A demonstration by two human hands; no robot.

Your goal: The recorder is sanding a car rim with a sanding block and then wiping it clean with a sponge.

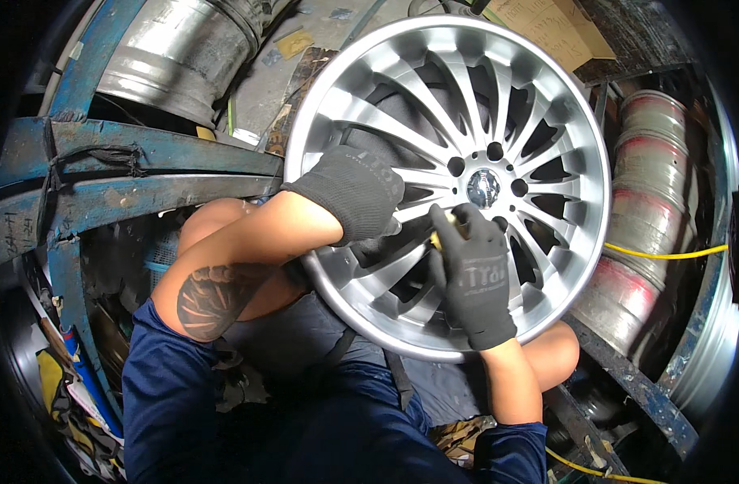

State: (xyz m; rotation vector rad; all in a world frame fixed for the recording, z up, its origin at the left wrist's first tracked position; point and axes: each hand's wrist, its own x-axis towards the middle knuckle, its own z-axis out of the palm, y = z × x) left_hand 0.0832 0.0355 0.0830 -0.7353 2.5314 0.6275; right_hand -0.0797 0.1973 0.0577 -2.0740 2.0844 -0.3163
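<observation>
A large silver alloy wheel [591, 234] with many thin spokes lies face up before me, over my knees. A shiny cap [482, 188] sits at its centre. My left hand [361, 189], in a dark knit glove, rests over the spokes on the left side; its fingers bend down around a spoke and are mostly hidden. My right hand [476, 270], gloved alike, is on the spokes just below the centre cap. Its thumb and fingers pinch a small yellowish piece [436, 240], mostly covered, whose kind I cannot make out.
Worn blue metal frame bars [144, 194] stand at the left, with a silver wheel barrel [180, 60] behind them. More scuffed barrels with red bands [648, 185] line the right side. A yellow hose [668, 255] crosses there. A piece of cardboard [547, 32] lies at the back.
</observation>
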